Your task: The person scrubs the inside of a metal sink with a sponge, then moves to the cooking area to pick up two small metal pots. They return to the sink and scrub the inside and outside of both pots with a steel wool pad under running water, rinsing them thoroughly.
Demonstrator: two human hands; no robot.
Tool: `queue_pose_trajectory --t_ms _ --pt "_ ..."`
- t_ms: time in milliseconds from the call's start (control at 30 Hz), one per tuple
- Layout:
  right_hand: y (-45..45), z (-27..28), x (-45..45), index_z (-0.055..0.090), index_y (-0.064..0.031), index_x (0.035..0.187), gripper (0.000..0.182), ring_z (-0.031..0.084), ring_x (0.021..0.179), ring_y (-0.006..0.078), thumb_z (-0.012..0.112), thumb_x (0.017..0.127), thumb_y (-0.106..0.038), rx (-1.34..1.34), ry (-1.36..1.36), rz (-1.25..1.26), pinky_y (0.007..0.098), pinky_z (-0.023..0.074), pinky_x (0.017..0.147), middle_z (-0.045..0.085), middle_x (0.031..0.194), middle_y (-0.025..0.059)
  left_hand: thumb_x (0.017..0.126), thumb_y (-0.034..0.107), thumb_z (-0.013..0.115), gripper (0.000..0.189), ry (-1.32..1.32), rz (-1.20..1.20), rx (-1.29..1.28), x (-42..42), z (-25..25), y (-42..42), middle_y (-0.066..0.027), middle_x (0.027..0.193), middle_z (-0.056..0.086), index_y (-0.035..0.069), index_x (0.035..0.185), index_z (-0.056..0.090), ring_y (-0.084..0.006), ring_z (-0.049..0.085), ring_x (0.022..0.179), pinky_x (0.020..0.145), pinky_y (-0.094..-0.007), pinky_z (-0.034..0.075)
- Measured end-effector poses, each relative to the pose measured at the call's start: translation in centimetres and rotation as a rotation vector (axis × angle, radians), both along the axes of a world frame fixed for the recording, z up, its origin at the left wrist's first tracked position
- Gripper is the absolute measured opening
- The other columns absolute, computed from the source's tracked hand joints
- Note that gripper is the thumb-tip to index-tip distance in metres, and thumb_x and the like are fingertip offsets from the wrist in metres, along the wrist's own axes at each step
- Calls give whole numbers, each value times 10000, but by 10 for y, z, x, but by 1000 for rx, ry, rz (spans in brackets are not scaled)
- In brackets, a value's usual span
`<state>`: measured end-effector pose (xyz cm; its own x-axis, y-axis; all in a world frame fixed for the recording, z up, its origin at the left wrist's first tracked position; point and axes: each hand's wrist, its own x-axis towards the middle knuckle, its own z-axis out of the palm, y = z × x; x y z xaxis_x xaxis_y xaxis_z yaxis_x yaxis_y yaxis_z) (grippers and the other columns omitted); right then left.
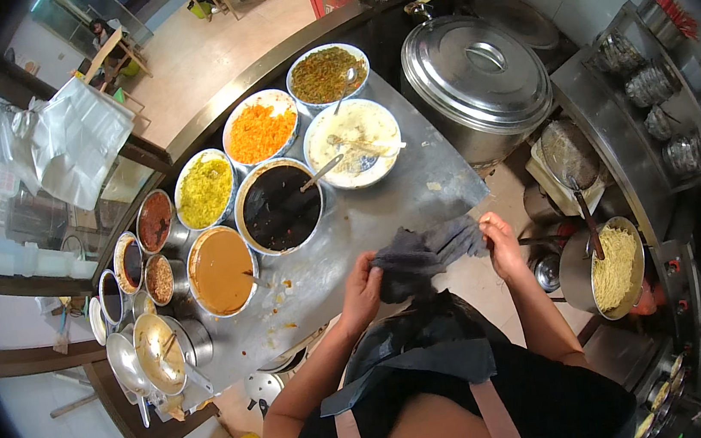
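Observation:
A dark grey cloth [422,253] is stretched between my two hands, over the near edge of a stainless steel table [388,211]. My left hand [363,285] grips its bunched left end. The right end is pinched in my right hand [501,242], just off the table's right corner. Left of the cloth, food scraps and stains [284,304] dot the metal. Closest to it stand a bowl of tan sauce [216,267], a bowl of dark sauce [281,207] with a spoon handle, and a bowl of pale paste [347,135] holding utensils.
Bowls of shredded orange vegetable [259,132], yellow shreds [204,190] and chopped greens [328,75] line the far edge. A big lidded steel pot [475,68] stands at right, above a pot of noodles [617,270]. Ladles and pans [158,351] crowd the left corner. Plastic bags [66,141] hang there.

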<state>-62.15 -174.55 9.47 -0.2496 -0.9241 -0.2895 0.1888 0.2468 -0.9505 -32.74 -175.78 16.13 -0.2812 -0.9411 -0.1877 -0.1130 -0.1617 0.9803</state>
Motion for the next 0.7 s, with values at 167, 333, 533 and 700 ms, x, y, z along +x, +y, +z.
queue_pose_trajectory --t_ms 167,333,533,700 --pt "-65 45 -10 559 -27 1023 136 483 853 82 543 888 -37 -255 275 -169 206 378 794 527 924 7 938 9 408 377 31 -113 -180 -35 -72 -31 -100 1236 483 33 1312 373 -185 443 1167 1006 -305 332" --pt "-99 -24 -6 470 -13 1274 457 414 1237 347 581 834 -68 -264 1038 -38 417 287 1061 446 1323 214 925 61 475 545 -1 9 202 -39 -64 -46 -168 1457 303 51 1425 258 -278 299 1348 1050 -357 326" --pt "-160 -90 40 303 -86 1422 682 131 1370 427 551 864 -390 10 1475 380 545 84 1104 207 1484 218 942 128 483 340 -131 2 179 15 -125 -15 -106 1193 569 34 1269 485 -186 553 1049 889 -304 452" --pt "-255 -83 40 288 -117 1433 696 132 1380 410 588 830 -296 -91 1488 598 531 97 1114 215 1494 169 943 99 472 306 -185 143 186 46 -147 32 -101 1144 593 38 1241 505 -161 578 952 831 -285 468"
